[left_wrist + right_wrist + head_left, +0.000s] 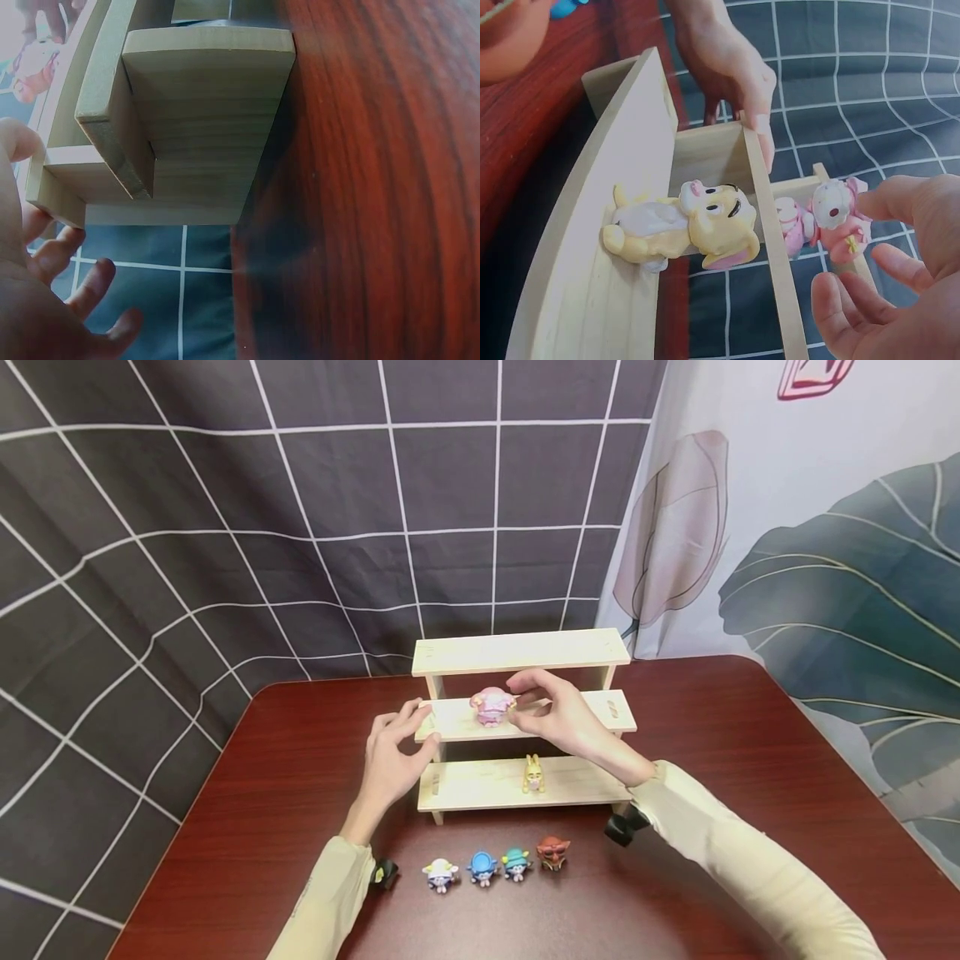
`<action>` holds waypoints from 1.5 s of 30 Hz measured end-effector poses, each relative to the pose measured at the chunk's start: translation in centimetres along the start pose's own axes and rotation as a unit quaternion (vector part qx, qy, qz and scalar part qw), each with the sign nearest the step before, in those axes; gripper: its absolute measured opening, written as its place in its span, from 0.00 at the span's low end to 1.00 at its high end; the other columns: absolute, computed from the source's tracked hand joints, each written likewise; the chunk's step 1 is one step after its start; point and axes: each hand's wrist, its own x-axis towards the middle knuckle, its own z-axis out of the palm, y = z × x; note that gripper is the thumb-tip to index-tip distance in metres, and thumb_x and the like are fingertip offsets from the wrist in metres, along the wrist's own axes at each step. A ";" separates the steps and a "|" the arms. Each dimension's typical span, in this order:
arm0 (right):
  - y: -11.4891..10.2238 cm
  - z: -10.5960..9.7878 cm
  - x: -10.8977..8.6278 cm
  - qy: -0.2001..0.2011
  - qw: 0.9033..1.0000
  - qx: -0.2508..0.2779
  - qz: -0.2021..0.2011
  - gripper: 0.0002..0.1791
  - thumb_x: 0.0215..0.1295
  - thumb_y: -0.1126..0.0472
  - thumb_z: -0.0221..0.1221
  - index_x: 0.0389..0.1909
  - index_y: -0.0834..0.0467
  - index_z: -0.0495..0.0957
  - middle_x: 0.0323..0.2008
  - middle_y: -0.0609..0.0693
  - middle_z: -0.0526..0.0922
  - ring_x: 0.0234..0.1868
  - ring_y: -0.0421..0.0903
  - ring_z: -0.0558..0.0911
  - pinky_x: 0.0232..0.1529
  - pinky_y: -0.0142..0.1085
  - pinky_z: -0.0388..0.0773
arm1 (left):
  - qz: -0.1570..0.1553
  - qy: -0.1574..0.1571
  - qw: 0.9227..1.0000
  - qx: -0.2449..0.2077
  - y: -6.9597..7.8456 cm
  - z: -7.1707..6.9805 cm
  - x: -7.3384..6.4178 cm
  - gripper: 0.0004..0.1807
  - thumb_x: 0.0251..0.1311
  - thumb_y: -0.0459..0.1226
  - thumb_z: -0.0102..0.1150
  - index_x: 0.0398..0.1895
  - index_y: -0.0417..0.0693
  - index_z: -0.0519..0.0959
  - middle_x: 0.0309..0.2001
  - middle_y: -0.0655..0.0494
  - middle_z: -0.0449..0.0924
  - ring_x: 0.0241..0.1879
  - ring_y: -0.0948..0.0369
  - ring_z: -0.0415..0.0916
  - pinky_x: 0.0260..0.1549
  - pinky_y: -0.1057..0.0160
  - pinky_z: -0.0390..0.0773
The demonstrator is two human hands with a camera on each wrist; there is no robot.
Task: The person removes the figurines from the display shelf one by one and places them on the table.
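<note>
A pink figurine stands on the middle tier of a three-tier wooden display shelf. My right hand is beside the figurine's right side, fingers spread. In the right wrist view one fingertip is at the pink figurine's head, perhaps touching, while the other fingers stay apart from it. My left hand holds the left end of the middle tier, thumb at the front edge and fingers behind. The left wrist view has that hand around the plank's end.
A yellow long-eared figurine stands on the bottom tier. In front of the shelf, a row on the red-brown table has a white-hatted figurine, a blue one, a teal-hatted one and a red-brown one. A grid-patterned curtain hangs behind.
</note>
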 end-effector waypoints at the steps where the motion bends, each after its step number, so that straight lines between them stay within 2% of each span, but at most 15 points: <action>1: 0.0 0.1 0.1 -0.001 1.000 0.000 0.000 0.22 0.55 0.74 0.68 0.52 0.69 0.76 0.48 0.61 0.81 0.47 0.57 0.82 0.43 0.42 0.81 | 0.000 -0.001 1.000 0.000 0.0 0.0 0.0 0.23 0.56 0.38 0.68 0.57 0.47 0.84 0.62 0.49 0.77 0.51 0.47 0.69 0.48 0.45 0.68; 11: -0.1 0.8 0.7 -0.010 1.000 -0.020 0.002 0.23 0.54 0.72 0.70 0.52 0.68 0.77 0.47 0.59 0.81 0.46 0.54 0.82 0.40 0.37 0.80 | -0.003 -0.003 1.000 -0.001 0.1 0.0 0.0 0.23 0.56 0.38 0.68 0.57 0.48 0.84 0.63 0.49 0.77 0.52 0.47 0.69 0.49 0.45 0.67; 32: 0.0 1.5 1.6 -0.031 0.998 -0.059 -0.011 0.25 0.53 0.72 0.70 0.53 0.68 0.76 0.46 0.58 0.82 0.43 0.55 0.81 0.40 0.38 0.78 | -0.001 0.002 1.000 0.001 -0.1 0.1 0.0 0.22 0.56 0.38 0.68 0.56 0.48 0.84 0.62 0.47 0.77 0.51 0.47 0.69 0.47 0.45 0.69; 45: 0.0 1.5 1.8 -0.036 0.998 -0.059 -0.008 0.24 0.53 0.74 0.69 0.53 0.67 0.77 0.46 0.59 0.82 0.40 0.53 0.80 0.39 0.35 0.77 | -0.003 0.000 1.000 0.004 -0.1 0.1 0.1 0.22 0.56 0.38 0.68 0.56 0.48 0.84 0.62 0.49 0.77 0.51 0.47 0.69 0.48 0.45 0.69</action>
